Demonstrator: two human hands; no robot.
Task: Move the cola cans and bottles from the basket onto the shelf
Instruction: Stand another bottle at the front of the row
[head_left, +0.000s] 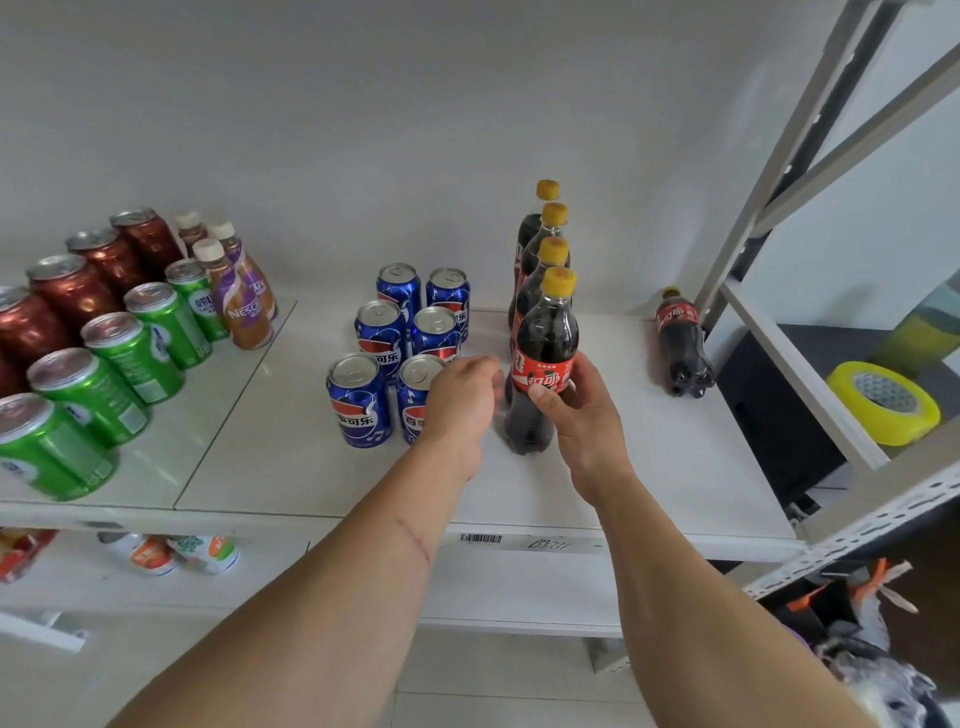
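Forearms enter from 6 o'clock, both bare, reaching over the front edge of the white shelf (649, 467). Right hand (582, 415): grip closed around the front cola bottle (545, 364), thumb on the red label, fingers wrapped behind. The bottle stands upright on the shelf, its base on the board. Left hand (462, 400): loosely curled, holding nothing, positioned just at 9 o'clock of that bottle and overlapping the nearest blue cola can; whether it touches either one cannot be told.

Blue cola cans (358, 400): six, upright, two columns of three running toward 12 o'clock, just left of the bottles. Behind the held bottle, three more cola bottles (540, 254) with yellow caps stand in single file toward 12 o'clock, close together. One small cola bottle (683, 343) with a red label stands alone at 3 o'clock, well apart from the row, near the shelf's right upright.

At 9 o'clock, on the adjoining shelf board: green cans (130, 358) in a diagonal row, red-brown cans (72, 291) behind them, and coffee bottles (239, 296) with cream caps at the far end. At 3 o'clock, beyond the frame, a yellow tape roll (883, 405) rests on a dark surface. A barcode label (480, 538) is fixed to the shelf's front edge.
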